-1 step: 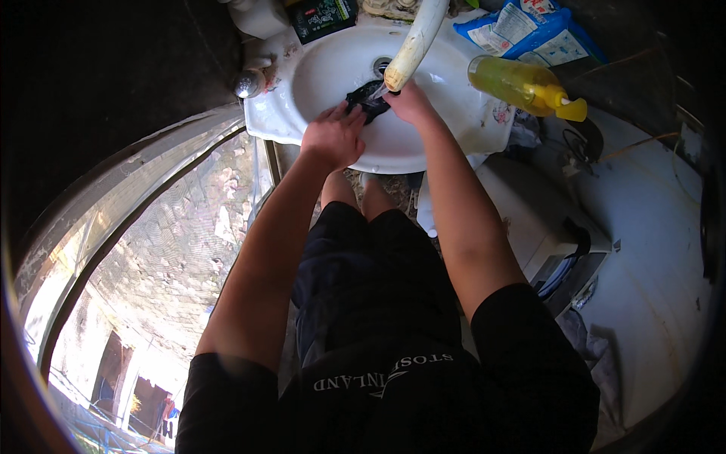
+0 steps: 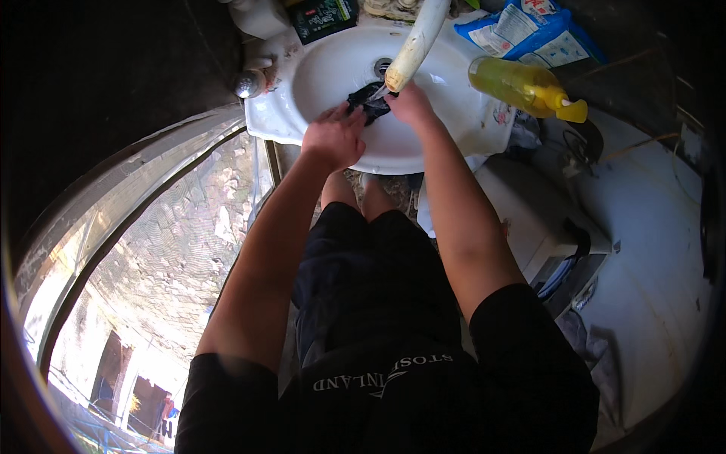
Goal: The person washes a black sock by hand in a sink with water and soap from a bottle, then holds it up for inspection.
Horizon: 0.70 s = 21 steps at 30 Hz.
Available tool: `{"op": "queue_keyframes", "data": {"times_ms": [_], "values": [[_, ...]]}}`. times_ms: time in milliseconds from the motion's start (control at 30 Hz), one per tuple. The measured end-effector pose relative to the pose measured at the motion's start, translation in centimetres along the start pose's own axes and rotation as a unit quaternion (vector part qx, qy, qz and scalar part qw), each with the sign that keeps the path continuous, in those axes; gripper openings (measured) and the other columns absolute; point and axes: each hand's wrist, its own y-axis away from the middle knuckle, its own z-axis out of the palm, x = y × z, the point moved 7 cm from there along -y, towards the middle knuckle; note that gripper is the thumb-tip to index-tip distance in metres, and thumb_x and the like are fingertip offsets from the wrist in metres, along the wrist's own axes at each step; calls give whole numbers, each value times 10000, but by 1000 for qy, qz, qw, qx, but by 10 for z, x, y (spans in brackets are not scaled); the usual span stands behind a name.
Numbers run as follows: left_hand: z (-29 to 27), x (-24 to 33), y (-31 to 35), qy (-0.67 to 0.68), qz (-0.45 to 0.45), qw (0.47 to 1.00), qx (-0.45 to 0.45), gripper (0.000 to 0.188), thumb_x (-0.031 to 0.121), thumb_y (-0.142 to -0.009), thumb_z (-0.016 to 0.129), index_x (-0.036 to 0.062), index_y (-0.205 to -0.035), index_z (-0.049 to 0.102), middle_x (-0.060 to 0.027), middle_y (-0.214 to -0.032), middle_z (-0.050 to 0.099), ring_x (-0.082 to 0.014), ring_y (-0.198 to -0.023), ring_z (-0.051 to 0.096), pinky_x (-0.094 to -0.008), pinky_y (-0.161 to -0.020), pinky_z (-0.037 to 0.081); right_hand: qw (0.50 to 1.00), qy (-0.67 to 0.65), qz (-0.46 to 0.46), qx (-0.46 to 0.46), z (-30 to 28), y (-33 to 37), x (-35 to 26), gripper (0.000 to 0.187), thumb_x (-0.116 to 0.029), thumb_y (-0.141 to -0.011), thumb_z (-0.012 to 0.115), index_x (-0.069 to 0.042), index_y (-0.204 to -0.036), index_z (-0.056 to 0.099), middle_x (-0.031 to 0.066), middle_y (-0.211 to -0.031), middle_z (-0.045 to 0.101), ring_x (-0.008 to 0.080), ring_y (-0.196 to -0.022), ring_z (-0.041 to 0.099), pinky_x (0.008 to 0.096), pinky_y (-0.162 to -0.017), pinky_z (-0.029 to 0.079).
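Note:
A small, wet-looking black cloth (image 2: pixel 367 104) is stretched between my hands over the white sink (image 2: pixel 311 72). At its left end, my left hand (image 2: pixel 333 138) grips the edge with the fingers pointing toward the drain. My right hand (image 2: pixel 411 104) is closed on the other end, and its fingertips are partly hidden behind the spout. Just above the cloth ends a white pipe-like spout (image 2: pixel 414 49). Clear water runs from it onto the black fabric. What kind of cloth this is, I cannot tell.
On the right rim lies a yellow-green pump bottle (image 2: pixel 514 82), with a blue packet (image 2: pixel 522 34) behind it. A black packet (image 2: pixel 324 19) and a white container (image 2: pixel 259 17) stand at the back left. A metal-topped jar (image 2: pixel 249 83) sits on the left corner.
The black cloth and the water stream on it have shifted very slightly. Both hands stay almost in place.

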Motion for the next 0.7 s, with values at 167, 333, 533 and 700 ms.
{"op": "queue_keyframes", "data": {"times_ms": [167,333,533,700], "values": [[-6,6,-7,-31,20,994,-98,486,300,-871,489,116,-1313,571,-29,-1401,549,-233,-1351,453,-380,-1139,334,997,38,-56,37,32,9,-55,360,-393,-896,588,-66,-1025,667,208,-1009,666,435,-995,608,494,-853,508],[3,-4,4,3,9,1000,7,474,319,-869,497,100,-1277,594,-39,-1385,560,-225,-1343,459,-381,-1135,336,976,213,23,24,8,4,-22,361,-382,-887,561,-65,-1000,694,206,-990,676,425,-986,625,489,-849,517],[5,-3,1,-15,6,998,-58,455,305,-864,518,102,-1264,599,-31,-1364,577,-230,-1311,495,-384,-1124,355,971,190,-140,21,28,38,-76,183,-245,-903,527,-125,-889,664,136,-853,696,321,-828,688,509,-723,536],[-1,1,-1,0,25,999,42,456,303,-861,530,110,-1269,598,-28,-1351,587,-227,-1317,487,-388,-1122,357,966,254,0,39,-7,13,-40,211,-236,-913,501,-113,-897,672,129,-869,707,337,-841,690,486,-738,545]]}}
